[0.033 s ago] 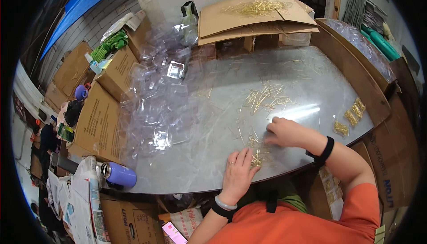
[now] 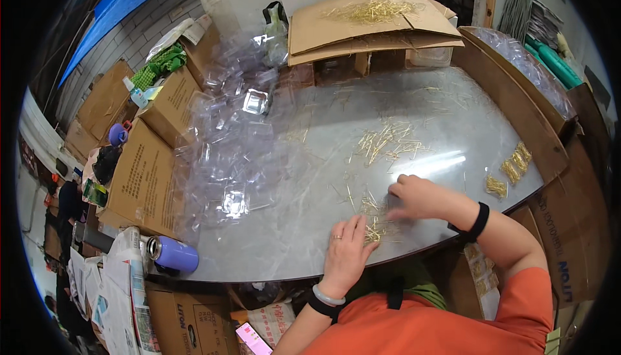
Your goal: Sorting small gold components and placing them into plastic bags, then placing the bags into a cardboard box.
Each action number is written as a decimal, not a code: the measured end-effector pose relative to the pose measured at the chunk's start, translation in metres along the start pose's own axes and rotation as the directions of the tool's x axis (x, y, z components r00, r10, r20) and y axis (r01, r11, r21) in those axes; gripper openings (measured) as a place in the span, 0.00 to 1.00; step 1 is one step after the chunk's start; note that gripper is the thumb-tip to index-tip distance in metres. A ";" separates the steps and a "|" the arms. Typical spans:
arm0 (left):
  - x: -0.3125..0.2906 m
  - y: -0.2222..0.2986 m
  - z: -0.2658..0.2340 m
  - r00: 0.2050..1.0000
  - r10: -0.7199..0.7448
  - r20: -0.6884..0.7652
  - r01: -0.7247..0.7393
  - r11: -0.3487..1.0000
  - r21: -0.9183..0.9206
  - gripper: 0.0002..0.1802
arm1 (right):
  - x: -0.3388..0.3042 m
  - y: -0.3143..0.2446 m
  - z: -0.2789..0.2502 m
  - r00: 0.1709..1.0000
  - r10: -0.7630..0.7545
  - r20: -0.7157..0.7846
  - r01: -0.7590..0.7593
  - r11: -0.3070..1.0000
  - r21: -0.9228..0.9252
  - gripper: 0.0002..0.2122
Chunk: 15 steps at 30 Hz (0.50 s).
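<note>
My left hand (image 2: 347, 248) rests at the table's near edge, thumb and forefinger closed around a small bunch of thin gold wire pieces (image 2: 373, 232). To its right, my right hand (image 2: 422, 198) hovers low over the table with curled fingers. Its fingertips are blurred, so whatever they hold cannot be made out. Between and just beyond the hands lie more loose gold wires (image 2: 370, 205). A larger scattered heap of gold wire pieces (image 2: 388, 141) lies farther off. Several tied gold bundles (image 2: 515, 165) sit near the right edge.
Clear plastic boxes (image 2: 239, 141) crowd the table's left side, beside cardboard cartons (image 2: 139, 177). A purple bottle (image 2: 174, 255) lies at the near left corner. At the back, a cardboard sheet (image 2: 310, 31) bears another gold wire pile (image 2: 381, 11). A cardboard wall (image 2: 517, 109) borders the right.
My right hand has shifted very slightly to the right. My left hand and the gold wire heaps look the same.
</note>
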<state>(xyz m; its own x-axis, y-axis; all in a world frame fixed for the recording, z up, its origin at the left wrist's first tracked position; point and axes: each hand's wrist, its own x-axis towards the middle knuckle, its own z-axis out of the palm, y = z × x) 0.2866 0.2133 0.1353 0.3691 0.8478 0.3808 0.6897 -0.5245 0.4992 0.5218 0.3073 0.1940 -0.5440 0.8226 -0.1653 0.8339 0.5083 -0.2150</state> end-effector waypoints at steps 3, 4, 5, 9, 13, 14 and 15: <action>-0.001 -0.002 0.004 0.999 -0.040 -0.019 0.038 0.996 -0.082 0.36 | -0.027 -0.021 0.007 0.994 -0.100 -0.038 0.100 0.995 -0.008 0.40; -0.002 -0.004 0.007 0.999 -0.042 -0.027 0.039 0.994 -0.103 0.38 | -0.031 -0.026 0.011 0.988 -0.136 -0.067 0.135 0.991 -0.017 0.43; -0.002 -0.007 0.007 1.000 -0.013 -0.015 0.011 0.993 -0.116 0.40 | -0.032 -0.030 0.015 0.986 -0.147 -0.082 0.146 0.989 -0.026 0.41; -0.006 -0.020 -0.007 0.999 0.019 0.050 -0.009 0.981 -0.195 0.49 | -0.021 -0.030 0.026 0.987 -0.137 -0.082 0.141 0.989 0.034 0.32; -0.011 -0.016 -0.011 0.999 -0.036 0.038 0.038 0.997 -0.068 0.55 | -0.017 -0.028 0.029 0.974 -0.220 -0.064 0.225 0.968 0.108 0.21; -0.010 -0.015 -0.011 0.998 -0.041 0.047 0.043 0.998 -0.051 0.55 | -0.016 -0.029 0.029 0.965 -0.252 -0.070 0.259 0.960 0.109 0.20; -0.009 -0.015 -0.008 0.997 -0.043 0.058 0.045 0.998 -0.038 0.55 | -0.017 -0.029 0.031 0.957 -0.281 -0.076 0.288 0.951 0.109 0.20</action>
<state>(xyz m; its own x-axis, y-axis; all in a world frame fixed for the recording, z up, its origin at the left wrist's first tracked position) 0.2680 0.2131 0.1309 0.3743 0.8727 0.3136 0.6813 -0.4882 0.5454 0.5036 0.2706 0.1732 -0.7479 0.6634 -0.0244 0.6263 0.6930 -0.3571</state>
